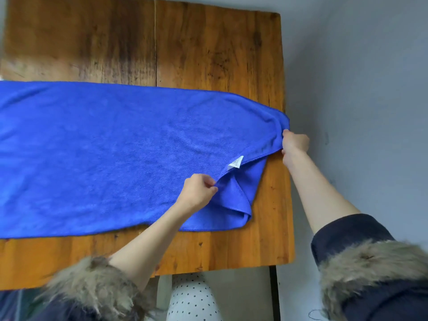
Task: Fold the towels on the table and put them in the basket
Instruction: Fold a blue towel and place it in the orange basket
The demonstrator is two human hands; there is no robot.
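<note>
Wooden table [208,54] against a grey wall [359,66], spread with a blue towel [104,147]. Its right end, bearing a white label [236,162], is pinched by the left hand [196,193] and gripped at the table's right edge by the right hand [294,144]. Fur-trimmed cuffs [370,262] are seen below.

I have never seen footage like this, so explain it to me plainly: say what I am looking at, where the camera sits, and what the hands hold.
There is no machine here, only a person. The single picture comes from a camera worn on the head, looking down. A blue towel lies spread on a wooden table. The left hand pinches its near edge; the right hand grips its end at the table's right side. A small white label shows between them. No basket is visible.
</note>
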